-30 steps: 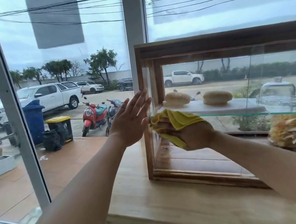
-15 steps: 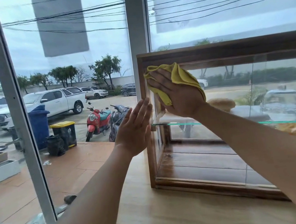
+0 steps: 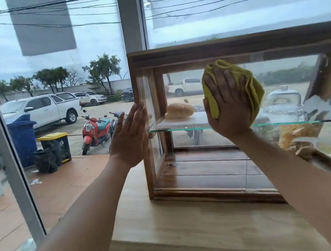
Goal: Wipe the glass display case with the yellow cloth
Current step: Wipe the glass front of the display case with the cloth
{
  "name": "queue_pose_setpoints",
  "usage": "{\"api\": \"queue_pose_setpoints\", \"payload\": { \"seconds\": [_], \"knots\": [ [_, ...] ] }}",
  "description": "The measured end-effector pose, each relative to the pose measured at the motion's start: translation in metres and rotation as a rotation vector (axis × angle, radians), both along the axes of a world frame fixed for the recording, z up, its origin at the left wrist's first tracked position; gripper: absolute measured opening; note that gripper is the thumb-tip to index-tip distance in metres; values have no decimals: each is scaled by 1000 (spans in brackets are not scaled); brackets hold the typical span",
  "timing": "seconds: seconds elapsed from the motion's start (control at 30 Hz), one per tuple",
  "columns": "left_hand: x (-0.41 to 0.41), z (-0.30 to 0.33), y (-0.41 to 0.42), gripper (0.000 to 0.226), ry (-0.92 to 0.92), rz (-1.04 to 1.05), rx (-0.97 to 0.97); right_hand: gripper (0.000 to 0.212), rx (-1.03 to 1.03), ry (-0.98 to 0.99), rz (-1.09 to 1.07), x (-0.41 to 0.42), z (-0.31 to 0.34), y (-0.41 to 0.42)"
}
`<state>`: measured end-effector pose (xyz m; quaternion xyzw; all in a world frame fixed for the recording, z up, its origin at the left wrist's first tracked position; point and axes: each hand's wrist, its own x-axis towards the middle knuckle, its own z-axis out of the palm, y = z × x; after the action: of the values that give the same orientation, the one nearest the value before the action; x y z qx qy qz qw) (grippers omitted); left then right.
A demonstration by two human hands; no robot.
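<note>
A wood-framed glass display case (image 3: 192, 51) stands on a pale wooden counter (image 3: 186, 227). My right hand (image 3: 229, 106) lies flat on the front glass, pressing the yellow cloth (image 3: 243, 79) against it near the upper middle, just above the glass shelf (image 3: 288, 122). My left hand (image 3: 129, 139) is flat with fingers together, resting against the case's left front post. Inside, a sesame bun (image 3: 180, 110) sits on a white board on the shelf.
A glass dome (image 3: 283, 99) and a bag of snacks (image 3: 297, 137) sit in the right part of the case. Behind the counter is a large window with white frames (image 3: 130, 16); a car park with cars, scooters and bins lies outside.
My right hand with the cloth went from the middle left of the glass up to the top left corner, then right and down to the upper middle. The left hand moved up against the post.
</note>
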<state>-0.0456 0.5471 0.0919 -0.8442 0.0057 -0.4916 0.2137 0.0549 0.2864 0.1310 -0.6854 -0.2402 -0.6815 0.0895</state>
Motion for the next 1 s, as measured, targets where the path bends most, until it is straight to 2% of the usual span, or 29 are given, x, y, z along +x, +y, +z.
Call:
{"api": "queue_pose_setpoints", "payload": {
  "seconds": [0.13, 0.23, 0.3, 0.37, 0.43, 0.5, 0.57, 0.7, 0.8, 0.87, 1.0],
  "knots": [
    [6, -7, -8, 66, 4, 7, 96, 51, 97, 81, -42, -6, -62, 10],
    [12, -12, -16, 80, 38, 32, 105, 50, 28, 102, -33, -8, -114, 8],
    [15, -14, -18, 90, 72, 76, 86, 50, -151, 155, 4, -8, -147, -1],
    [17, -15, -18, 95, 99, 114, 70, 49, -457, 229, 51, -6, -167, -17],
    [18, -14, -19, 96, 117, 143, 51, 50, -729, 268, 97, -1, -160, -34],
    [17, -14, -21, 99, 155, 156, 32, 48, -830, 215, 136, 5, -133, -43],
    [15, -14, -25, 101, 176, 181, 30, 45, -759, 154, 118, 8, -89, -43],
    [10, -11, -30, 104, 183, 179, 26, 47, -393, 8, 14, 4, 17, -25],
    [9, -11, -30, 103, 173, 169, 35, 50, -258, -4, -43, 0, 33, -12],
    [9, -11, -30, 102, 173, 163, 38, 52, -291, -11, -27, 1, 3, -5],
    [7, -10, -31, 102, 184, 171, 38, 47, -726, 106, -1, 0, -94, -7]
  ]
}}
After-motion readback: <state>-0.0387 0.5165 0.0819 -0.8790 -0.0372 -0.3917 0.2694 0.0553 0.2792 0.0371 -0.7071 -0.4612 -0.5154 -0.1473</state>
